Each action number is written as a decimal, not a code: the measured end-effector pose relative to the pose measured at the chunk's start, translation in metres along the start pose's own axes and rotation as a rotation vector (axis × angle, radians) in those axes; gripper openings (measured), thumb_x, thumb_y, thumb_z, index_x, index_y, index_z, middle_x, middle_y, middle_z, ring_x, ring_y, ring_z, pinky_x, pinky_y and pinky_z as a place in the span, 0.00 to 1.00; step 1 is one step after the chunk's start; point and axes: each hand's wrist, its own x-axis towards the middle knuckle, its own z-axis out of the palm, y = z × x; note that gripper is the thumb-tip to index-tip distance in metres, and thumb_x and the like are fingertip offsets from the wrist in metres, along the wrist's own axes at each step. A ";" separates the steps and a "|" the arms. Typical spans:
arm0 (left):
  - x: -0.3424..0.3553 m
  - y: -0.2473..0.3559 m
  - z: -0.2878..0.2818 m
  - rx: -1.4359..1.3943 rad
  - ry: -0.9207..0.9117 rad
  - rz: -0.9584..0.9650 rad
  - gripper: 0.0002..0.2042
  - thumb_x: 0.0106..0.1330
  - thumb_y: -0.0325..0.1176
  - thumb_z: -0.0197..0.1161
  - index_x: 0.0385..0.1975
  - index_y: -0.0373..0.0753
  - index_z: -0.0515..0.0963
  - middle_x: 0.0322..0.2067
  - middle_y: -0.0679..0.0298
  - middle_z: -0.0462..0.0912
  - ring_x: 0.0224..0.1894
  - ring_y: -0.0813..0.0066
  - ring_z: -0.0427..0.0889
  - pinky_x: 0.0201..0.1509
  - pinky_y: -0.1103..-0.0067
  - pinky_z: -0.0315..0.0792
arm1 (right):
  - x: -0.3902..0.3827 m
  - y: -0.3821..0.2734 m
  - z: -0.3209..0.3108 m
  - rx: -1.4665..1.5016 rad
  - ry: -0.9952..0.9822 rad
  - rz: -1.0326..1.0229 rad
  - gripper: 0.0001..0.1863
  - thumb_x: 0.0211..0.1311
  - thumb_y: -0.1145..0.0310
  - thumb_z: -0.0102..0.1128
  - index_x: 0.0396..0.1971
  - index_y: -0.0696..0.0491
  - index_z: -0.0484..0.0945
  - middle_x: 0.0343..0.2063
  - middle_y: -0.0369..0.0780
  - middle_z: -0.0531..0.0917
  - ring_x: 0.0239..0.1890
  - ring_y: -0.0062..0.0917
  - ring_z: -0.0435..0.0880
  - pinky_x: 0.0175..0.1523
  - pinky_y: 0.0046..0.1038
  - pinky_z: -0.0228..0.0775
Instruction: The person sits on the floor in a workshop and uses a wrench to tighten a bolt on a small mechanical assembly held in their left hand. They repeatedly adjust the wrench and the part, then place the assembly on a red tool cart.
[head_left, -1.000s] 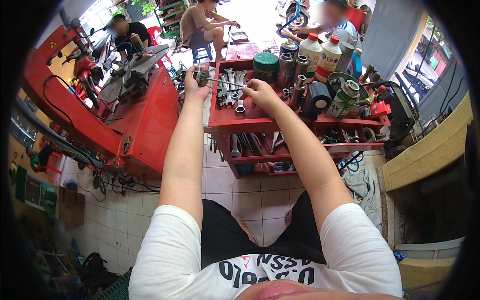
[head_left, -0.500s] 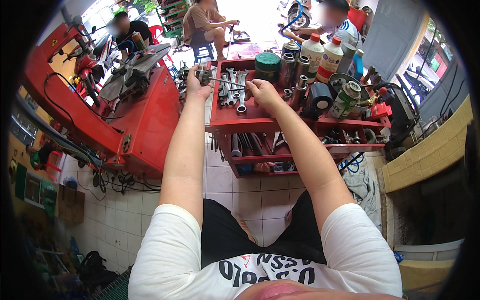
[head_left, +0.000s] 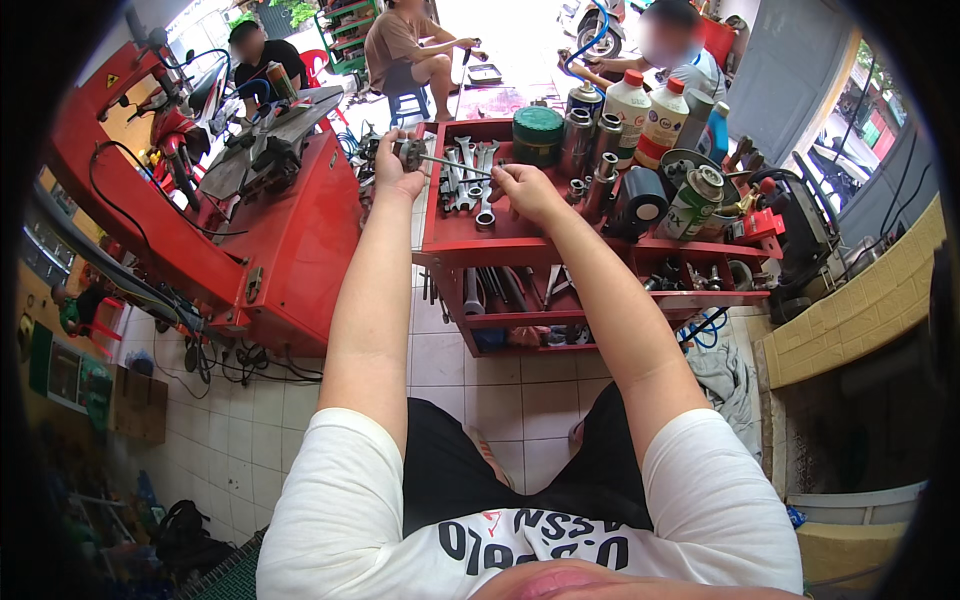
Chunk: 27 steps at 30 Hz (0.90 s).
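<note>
One small metal part [head_left: 410, 154], partly hidden by fingers, is held in the air at the left edge of the red tool cart [head_left: 462, 244]. The left hand [head_left: 398, 178] has its grip closed around this part; the right hand [head_left: 525, 190], above the cart's top tray, has its grip pinched on the right end of a thin metal rod [head_left: 454, 163]. The rod's other end meets the part; whether it enters it cannot be told.

In the left portion of the cart's tray lies a group of wrenches [head_left: 464, 192], crossed in view by the rod. At the cart's far side, beyond the right hand, stands a green tub [head_left: 537, 138]; to the tub's right come upright metal sockets [head_left: 577, 137] and two white bottles with red caps [head_left: 627, 108]. Nearer the cart's front edge, right of the right hand, are a dark rounded object [head_left: 634, 198] and a green-and-white can [head_left: 693, 200]. The right forearm [head_left: 610, 290] passes before the cart's front edge, covering part of its trays. Left of the cart stands a red machine [head_left: 290, 270]; beyond the cart, a person in a brown shirt [head_left: 392, 48] sits on a blue stool [head_left: 406, 100]. Right of the cart, a grey cloth [head_left: 727, 370] lies on the floor.
</note>
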 end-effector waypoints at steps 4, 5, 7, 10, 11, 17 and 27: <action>0.000 0.000 -0.001 0.010 -0.008 -0.003 0.04 0.64 0.37 0.62 0.32 0.48 0.75 0.35 0.70 0.82 0.42 0.75 0.81 0.53 0.68 0.69 | -0.002 0.002 0.006 -0.054 0.109 -0.120 0.17 0.69 0.59 0.59 0.42 0.60 0.78 0.30 0.42 0.87 0.19 0.18 0.79 0.22 0.24 0.71; 0.000 0.000 -0.001 0.013 -0.015 -0.005 0.04 0.64 0.37 0.62 0.33 0.48 0.75 0.36 0.70 0.82 0.42 0.74 0.80 0.53 0.68 0.69 | -0.001 0.004 0.006 -0.096 0.133 -0.173 0.18 0.70 0.58 0.58 0.42 0.60 0.78 0.29 0.42 0.87 0.19 0.19 0.79 0.22 0.24 0.71; 0.000 0.000 0.000 0.031 -0.010 -0.011 0.04 0.64 0.37 0.62 0.33 0.48 0.75 0.36 0.69 0.81 0.42 0.74 0.80 0.52 0.68 0.70 | -0.002 0.003 0.003 -0.100 0.096 -0.128 0.18 0.69 0.58 0.59 0.42 0.60 0.78 0.29 0.41 0.87 0.19 0.19 0.79 0.22 0.24 0.71; -0.002 0.001 0.000 0.036 -0.011 -0.012 0.04 0.64 0.37 0.62 0.33 0.48 0.75 0.37 0.69 0.81 0.43 0.73 0.80 0.52 0.68 0.70 | 0.001 0.002 0.000 -0.044 0.001 -0.045 0.15 0.68 0.60 0.60 0.40 0.60 0.78 0.28 0.40 0.87 0.20 0.18 0.79 0.22 0.24 0.71; -0.003 0.000 0.001 0.034 -0.014 -0.012 0.04 0.64 0.37 0.62 0.33 0.48 0.75 0.37 0.69 0.81 0.43 0.73 0.80 0.52 0.68 0.70 | 0.002 0.003 -0.001 -0.015 -0.036 -0.015 0.14 0.68 0.61 0.61 0.39 0.59 0.78 0.28 0.40 0.87 0.21 0.17 0.79 0.22 0.23 0.71; 0.001 -0.001 0.002 0.017 0.007 0.001 0.05 0.63 0.37 0.62 0.34 0.47 0.75 0.38 0.68 0.81 0.43 0.73 0.79 0.52 0.68 0.70 | 0.000 0.005 0.006 -0.030 0.117 -0.168 0.16 0.70 0.60 0.57 0.43 0.60 0.78 0.27 0.41 0.87 0.18 0.17 0.77 0.22 0.24 0.71; -0.004 0.000 0.003 0.025 0.008 0.002 0.05 0.62 0.36 0.62 0.34 0.47 0.75 0.37 0.68 0.81 0.43 0.74 0.80 0.52 0.68 0.71 | -0.004 -0.004 0.003 -0.019 0.089 -0.052 0.13 0.67 0.65 0.61 0.42 0.60 0.78 0.29 0.40 0.88 0.20 0.16 0.78 0.22 0.23 0.71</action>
